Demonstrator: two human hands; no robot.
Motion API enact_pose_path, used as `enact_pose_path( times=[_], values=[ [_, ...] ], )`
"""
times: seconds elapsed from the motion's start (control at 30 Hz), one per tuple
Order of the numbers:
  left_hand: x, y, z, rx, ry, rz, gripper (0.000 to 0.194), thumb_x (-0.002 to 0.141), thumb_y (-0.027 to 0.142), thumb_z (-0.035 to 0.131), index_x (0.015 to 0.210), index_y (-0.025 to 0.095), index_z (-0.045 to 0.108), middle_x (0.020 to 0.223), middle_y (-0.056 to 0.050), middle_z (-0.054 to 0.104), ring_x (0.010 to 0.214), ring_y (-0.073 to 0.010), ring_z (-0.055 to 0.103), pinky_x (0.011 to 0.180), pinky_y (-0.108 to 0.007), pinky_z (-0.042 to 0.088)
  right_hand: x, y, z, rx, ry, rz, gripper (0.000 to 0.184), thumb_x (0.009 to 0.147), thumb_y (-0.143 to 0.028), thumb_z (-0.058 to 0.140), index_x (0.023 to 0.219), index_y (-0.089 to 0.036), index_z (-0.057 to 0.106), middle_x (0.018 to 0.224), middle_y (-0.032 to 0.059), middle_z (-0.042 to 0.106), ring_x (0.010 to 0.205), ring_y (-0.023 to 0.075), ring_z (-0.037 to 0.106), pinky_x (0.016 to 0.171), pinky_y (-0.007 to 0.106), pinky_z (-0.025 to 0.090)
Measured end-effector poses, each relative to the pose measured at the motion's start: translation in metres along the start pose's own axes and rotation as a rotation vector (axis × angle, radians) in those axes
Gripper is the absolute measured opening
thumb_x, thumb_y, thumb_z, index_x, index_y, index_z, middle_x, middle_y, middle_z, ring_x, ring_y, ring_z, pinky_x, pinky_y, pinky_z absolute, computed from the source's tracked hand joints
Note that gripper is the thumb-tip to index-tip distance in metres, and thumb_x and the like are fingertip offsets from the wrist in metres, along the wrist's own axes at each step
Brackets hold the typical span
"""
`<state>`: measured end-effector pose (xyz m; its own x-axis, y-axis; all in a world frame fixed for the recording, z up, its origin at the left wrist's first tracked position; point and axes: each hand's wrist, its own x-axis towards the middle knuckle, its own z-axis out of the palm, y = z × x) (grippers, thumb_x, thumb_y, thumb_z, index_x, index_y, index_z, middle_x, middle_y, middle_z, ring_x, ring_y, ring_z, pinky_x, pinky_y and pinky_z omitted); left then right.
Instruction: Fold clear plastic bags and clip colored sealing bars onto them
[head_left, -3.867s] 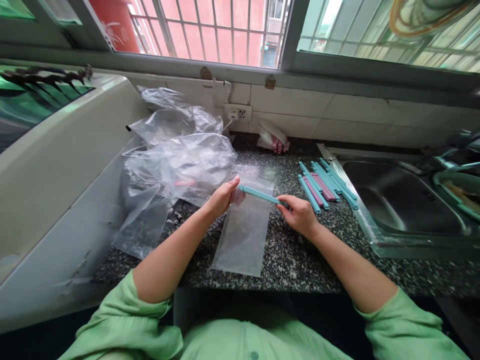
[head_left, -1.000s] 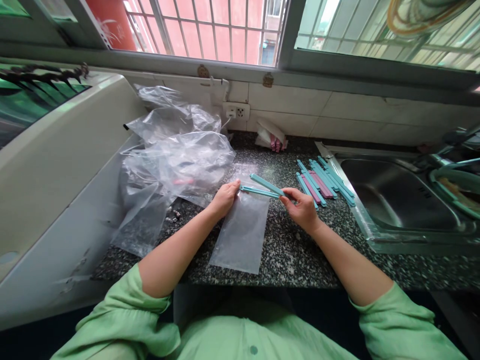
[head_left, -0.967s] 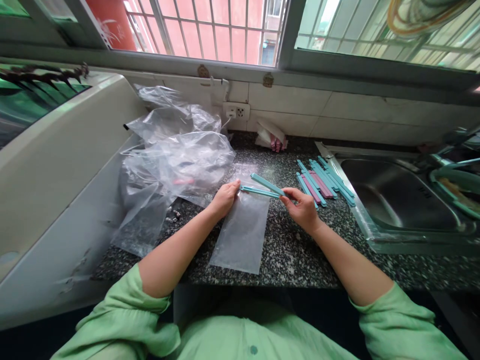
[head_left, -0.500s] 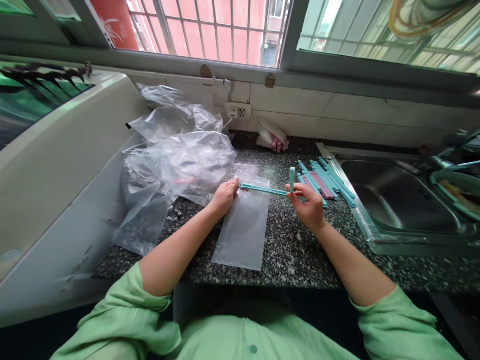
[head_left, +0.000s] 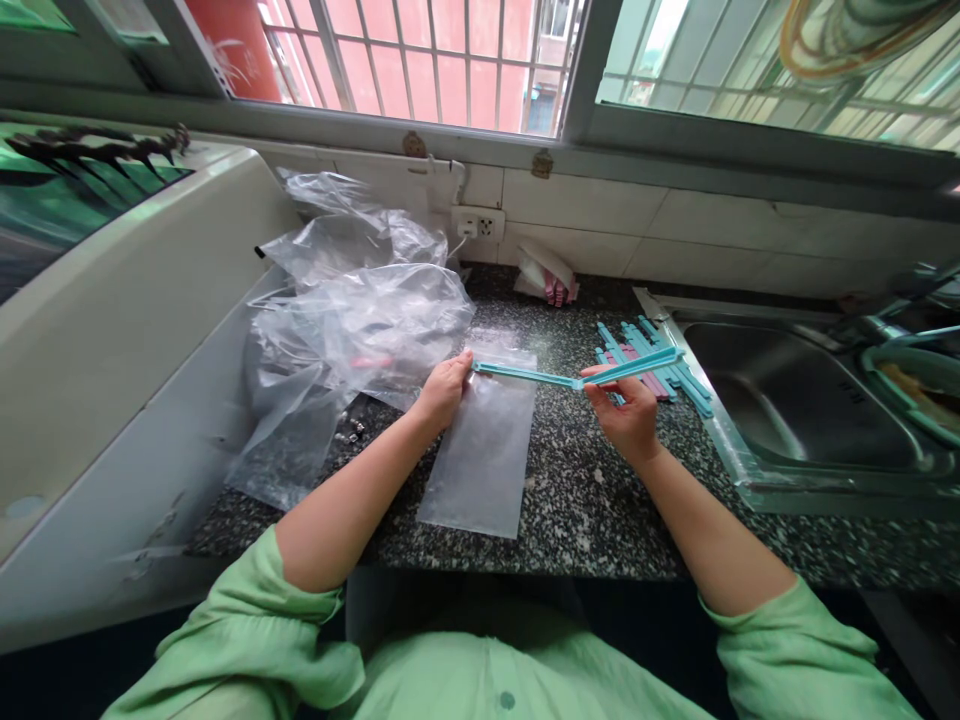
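Observation:
A long turquoise bag-sealing clip (head_left: 525, 375) stretches between my hands, unfolded at its hinge into two arms. My left hand (head_left: 444, 390) pinches its left end, close to the upper left edge of a clear plastic bag (head_left: 480, 460) lying flat on the counter; whether those fingers also grip the bag I cannot tell. My right hand (head_left: 626, 412) is closed on the clip near the hinge, with the other arm slanting up to the right. The left arm of the clip crosses over the upper part of the bag.
More turquoise and pink clips (head_left: 694, 388) lie beside the metal sink (head_left: 795, 400). Crumpled clear bags (head_left: 375, 290) are heaped on the left. Near the wall sits a small packet of pink clips (head_left: 551, 278). A socket (head_left: 480, 224) is on the tiled wall.
The clip's right arm has swung from upright out to the right, so the clip is opened wider. My left hand and the bag have shifted slightly left.

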<state>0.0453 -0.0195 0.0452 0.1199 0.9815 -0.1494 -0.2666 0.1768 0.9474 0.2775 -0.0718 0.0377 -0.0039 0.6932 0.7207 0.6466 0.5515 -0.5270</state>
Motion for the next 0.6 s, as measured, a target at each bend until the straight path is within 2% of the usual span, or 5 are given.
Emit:
enact_pose_path(
  times=[0.17, 0.43, 0.6],
  values=[
    [-0.0019, 0.0037, 0.0015, -0.007, 0.043, 0.016, 0.036, 0.078, 0.033, 0.055, 0.046, 0.015, 0.055, 0.041, 0.004, 0.046, 0.041, -0.0081, 0.036, 0.049, -0.021, 0.036, -0.0007, 0.0004, -0.001, 0.036, 0.004, 0.024, 0.011, 0.079, -0.026, 0.057, 0.086, -0.019, 0.063, 0.086, 0.0061, 0.066, 0.076, 0.0168, 0.063, 0.061, 0.028, 0.055],
    [0.0048, -0.0046, -0.0046, -0.042, 0.021, 0.033, 0.034, 0.07, 0.045, 0.06, 0.053, 0.016, 0.059, 0.045, 0.002, 0.053, 0.053, -0.0127, 0.05, 0.057, -0.023, 0.041, -0.0016, 0.0049, 0.0002, 0.129, 0.037, 0.148, 0.014, 0.077, -0.031, 0.059, 0.084, -0.019, 0.062, 0.082, 0.0042, 0.065, 0.068, 0.0143, 0.061, 0.057, 0.027, 0.053],
    [0.0059, -0.0053, -0.0051, -0.096, 0.033, 0.014, 0.032, 0.068, 0.045, 0.061, 0.057, 0.015, 0.058, 0.051, 0.001, 0.057, 0.059, -0.0141, 0.055, 0.061, -0.024, 0.043, -0.0006, 0.0021, 0.0019, 0.25, 0.045, 0.225, 0.014, 0.075, -0.033, 0.061, 0.08, -0.019, 0.062, 0.082, 0.0038, 0.065, 0.068, 0.0143, 0.061, 0.056, 0.027, 0.053]
  ],
)
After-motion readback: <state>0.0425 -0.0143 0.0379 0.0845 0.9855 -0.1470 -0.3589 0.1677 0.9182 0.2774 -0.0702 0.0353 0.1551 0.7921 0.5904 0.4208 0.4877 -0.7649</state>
